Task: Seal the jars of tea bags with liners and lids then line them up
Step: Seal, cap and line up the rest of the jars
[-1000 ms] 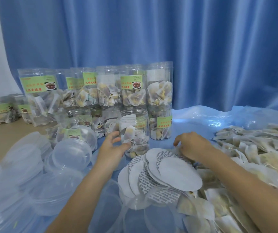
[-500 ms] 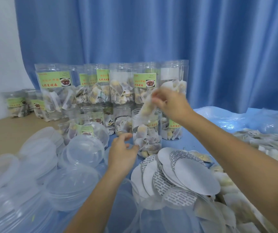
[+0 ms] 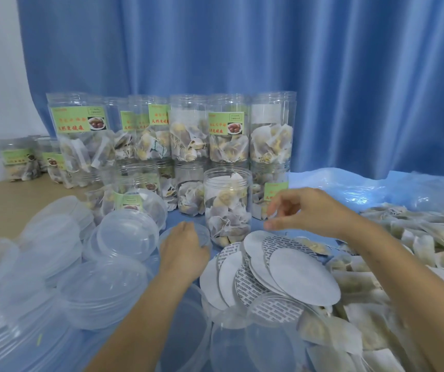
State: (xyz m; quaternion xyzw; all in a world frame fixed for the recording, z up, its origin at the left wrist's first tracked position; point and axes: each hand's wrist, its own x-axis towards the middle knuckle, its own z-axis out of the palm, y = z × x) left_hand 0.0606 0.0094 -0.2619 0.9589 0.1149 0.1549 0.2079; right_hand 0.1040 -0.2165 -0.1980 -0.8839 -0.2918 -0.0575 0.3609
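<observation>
An open clear jar (image 3: 227,205), part filled with tea bags, stands in the middle of the blue table cover. My left hand (image 3: 183,248) lies on a clear plastic lid (image 3: 200,233) just left of the jar, fingers bent over it. My right hand (image 3: 306,210) hovers right of the jar and above a fanned heap of round white and printed liners (image 3: 301,275); its fingers are loosely curled with nothing in them. Labelled jars with lids on (image 3: 229,130) stand stacked two high behind the open jar.
Several clear lids (image 3: 124,232) are heaped on the left. Loose tea bags (image 3: 430,237) cover the right side. An empty clear jar (image 3: 255,342) lies at the front. More jars (image 3: 19,159) stand far left by a blue curtain (image 3: 349,63).
My right hand dropped a tea bag into the open jar and came down over the liners. My left hand left the jar's side and settled on a lid.
</observation>
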